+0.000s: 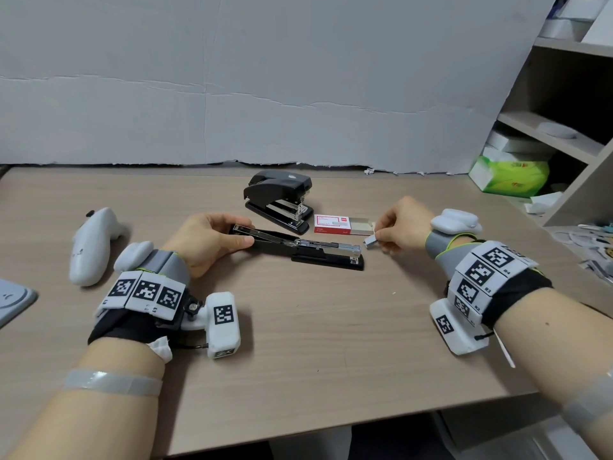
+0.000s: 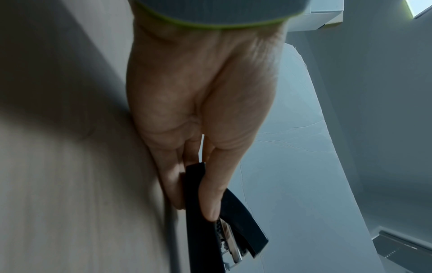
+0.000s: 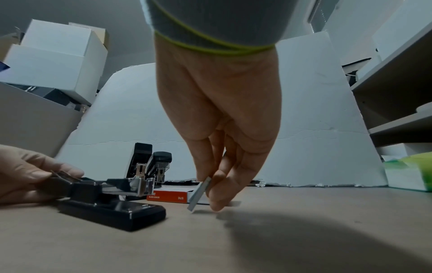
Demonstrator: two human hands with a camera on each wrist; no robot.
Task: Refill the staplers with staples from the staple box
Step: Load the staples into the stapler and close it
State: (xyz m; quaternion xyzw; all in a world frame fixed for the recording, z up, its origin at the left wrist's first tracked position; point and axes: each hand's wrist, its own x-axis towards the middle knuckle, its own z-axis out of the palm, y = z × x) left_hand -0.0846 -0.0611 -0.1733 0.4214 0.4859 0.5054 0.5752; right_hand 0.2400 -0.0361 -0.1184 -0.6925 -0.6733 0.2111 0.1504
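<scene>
Staplers, two, both black: opened stapler (image 1: 298,249) flat on desk (image 1: 298,343), lid swung back, metal channel bared; closed stapler (image 1: 280,199) just behind it. One staple box (image 1: 333,224), red and white, drawer slid out, just right of closed stapler, behind opened stapler's front end. One staple strip (image 1: 371,241), just off that front end, apart from it. One white controller (image 1: 91,247) well left of opened stapler.

Left hand (image 1: 207,242): thumb and fingers curled round swung-back lid, gripping. Right hand (image 1: 403,225): thumb and fingertips pinching strip.

Head view only: controller, box drawer, both wrists. Left wrist view only: thumb (image 2: 214,192) pressed on lid edge, spring (image 2: 221,234) inside lid. Right wrist view only: strip (image 3: 200,194) tilted, lower end close over desk; contact unclear. Box lettering blurred in all views.
</scene>
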